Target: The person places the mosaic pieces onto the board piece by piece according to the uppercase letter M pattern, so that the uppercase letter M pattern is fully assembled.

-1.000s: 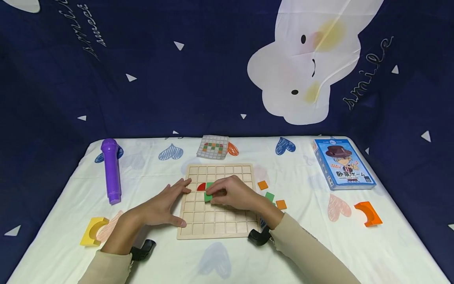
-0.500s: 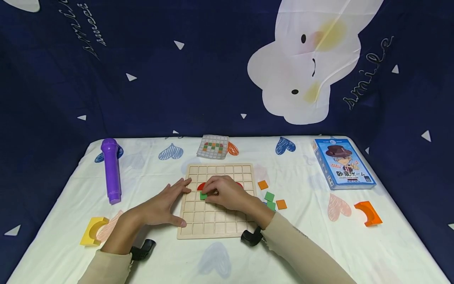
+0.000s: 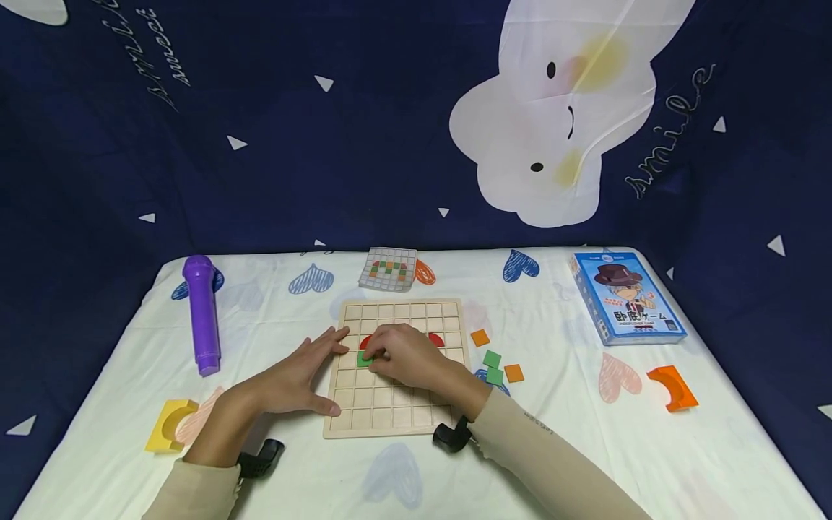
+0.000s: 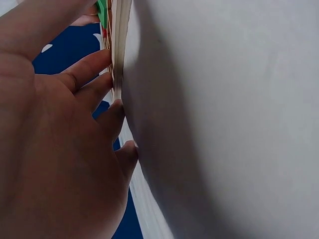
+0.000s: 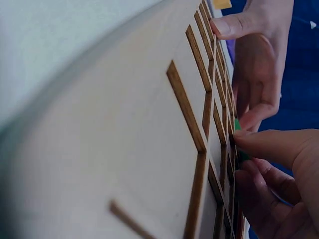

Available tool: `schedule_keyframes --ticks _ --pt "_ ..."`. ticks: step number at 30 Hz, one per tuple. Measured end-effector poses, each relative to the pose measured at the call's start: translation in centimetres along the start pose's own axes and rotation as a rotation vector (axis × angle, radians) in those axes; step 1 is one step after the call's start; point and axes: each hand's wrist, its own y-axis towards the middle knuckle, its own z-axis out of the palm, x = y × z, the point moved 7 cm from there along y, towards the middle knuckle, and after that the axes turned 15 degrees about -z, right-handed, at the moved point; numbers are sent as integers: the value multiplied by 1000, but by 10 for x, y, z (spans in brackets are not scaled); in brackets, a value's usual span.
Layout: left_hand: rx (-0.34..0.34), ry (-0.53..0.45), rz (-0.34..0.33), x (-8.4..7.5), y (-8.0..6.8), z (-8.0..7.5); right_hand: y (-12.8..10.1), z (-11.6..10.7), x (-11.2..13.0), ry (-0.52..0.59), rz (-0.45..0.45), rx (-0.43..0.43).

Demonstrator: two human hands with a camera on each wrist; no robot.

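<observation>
A wooden grid board (image 3: 390, 419) lies mid-table. My right hand (image 3: 406, 355) is over its upper left part, thumb and fingertips pinching a green square tile (image 3: 362, 359). In the left wrist view this green tile (image 4: 102, 13) looks tilted against the board. Just above it, a red quarter-round tile (image 3: 366, 341) is partly covered by my fingers. Another red piece (image 3: 436, 339) shows beyond my knuckles. My left hand (image 3: 292, 375) rests along the board's left edge, fingers spread and the thumb near the lower corner. The cells under my right hand are hidden.
Right of the board lie orange tiles (image 3: 480, 338) and green tiles (image 3: 492, 359). A pattern card (image 3: 388, 269) lies behind it. A purple microphone (image 3: 205, 318) and yellow block (image 3: 170, 426) are at left, a blue game box (image 3: 627, 300) and orange arch block (image 3: 676, 388) at right.
My right hand has slid left across the board with the green tile, which now sits below the left red piece. The right red piece has come into view. My left hand stays put.
</observation>
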Motion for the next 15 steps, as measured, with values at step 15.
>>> schedule_keyframes --ticks 15 --pt "-11 -3 20 -2 -2 -1 0 2 1 -11 8 22"
